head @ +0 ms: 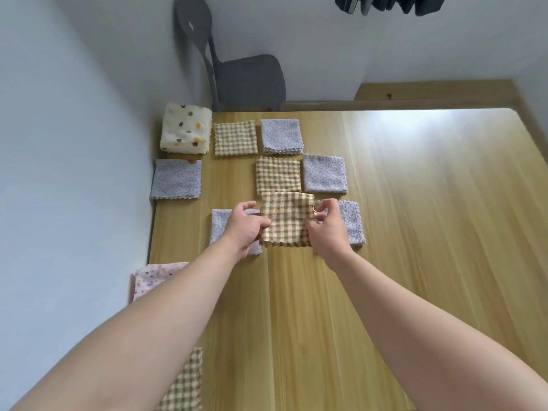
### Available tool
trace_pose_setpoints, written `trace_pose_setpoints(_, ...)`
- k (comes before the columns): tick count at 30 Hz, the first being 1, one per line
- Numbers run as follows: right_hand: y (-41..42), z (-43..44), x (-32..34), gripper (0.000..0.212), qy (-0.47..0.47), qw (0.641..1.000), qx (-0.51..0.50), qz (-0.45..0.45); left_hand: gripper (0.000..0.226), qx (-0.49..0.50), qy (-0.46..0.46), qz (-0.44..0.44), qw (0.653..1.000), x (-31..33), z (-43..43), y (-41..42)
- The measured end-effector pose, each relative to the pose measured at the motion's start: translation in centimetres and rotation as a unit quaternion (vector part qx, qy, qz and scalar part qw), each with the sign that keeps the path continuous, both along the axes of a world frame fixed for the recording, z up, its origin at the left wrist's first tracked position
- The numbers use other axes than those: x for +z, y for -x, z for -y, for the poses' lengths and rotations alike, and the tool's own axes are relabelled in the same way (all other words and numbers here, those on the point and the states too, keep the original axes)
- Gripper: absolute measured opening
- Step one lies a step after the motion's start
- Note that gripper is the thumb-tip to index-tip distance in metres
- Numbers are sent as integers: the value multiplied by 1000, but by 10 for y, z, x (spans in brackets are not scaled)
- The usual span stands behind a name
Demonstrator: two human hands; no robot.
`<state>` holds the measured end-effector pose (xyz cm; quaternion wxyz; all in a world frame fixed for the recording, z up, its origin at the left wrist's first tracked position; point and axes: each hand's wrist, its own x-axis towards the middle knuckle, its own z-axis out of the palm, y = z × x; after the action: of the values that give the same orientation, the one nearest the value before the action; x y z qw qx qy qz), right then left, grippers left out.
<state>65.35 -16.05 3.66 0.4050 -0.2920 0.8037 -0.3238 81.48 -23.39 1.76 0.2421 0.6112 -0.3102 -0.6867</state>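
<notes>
A folded beige checked cloth (286,221) is held just above the wooden table (415,232). My left hand (246,228) pinches its left edge and my right hand (327,229) pinches its right edge. Its far edge overlaps a second checked cloth (278,175) lying flat behind it. A lilac cloth (219,226) lies partly under my left hand, and another lilac cloth (353,222) lies behind my right hand.
More folded cloths lie behind: a checked one (235,137), lilac ones (281,136) (324,173) (176,179) and a dotted cream stack (186,129). A pink cloth (154,277) and a checked cloth (185,381) hang off the left edge. A grey chair (246,78) stands beyond the table.
</notes>
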Motion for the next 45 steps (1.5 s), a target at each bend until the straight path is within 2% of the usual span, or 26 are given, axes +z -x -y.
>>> trace_pose_setpoints(4,-1,34,-2,19,-5,1000,2,-31,37,-22,55,62,996,-6,32,4)
trace_pose_setpoints(8,1,69,-7,28,-16,997,-7,-69,23,-63,107,120,985,-14,64,16)
trace_pose_setpoints(17,19,131,-24,51,-15,997,42,-67,34,-70,138,154,976,-40,111,37)
trace_pose_setpoints(28,29,148,-56,43,-2,989,89,-115,29,-88,175,194,961,-59,128,48)
trace_pose_setpoints(34,29,156,-55,41,22,987,82,-138,33,-49,196,183,962,-57,137,53)
trace_pose_setpoints(38,29,159,-62,45,-5,984,108,-143,30,-79,188,203,958,-65,133,51)
trace_pose_setpoints(42,28,156,-68,47,-18,975,150,-160,30,-114,210,246,939,-70,131,49)
trace_pose_setpoints(44,27,153,-71,46,-22,965,170,-198,29,-129,233,266,927,-70,130,48)
trace_pose_setpoints(45,26,151,-71,45,-32,951,184,-246,29,-144,242,276,919,-70,129,47)
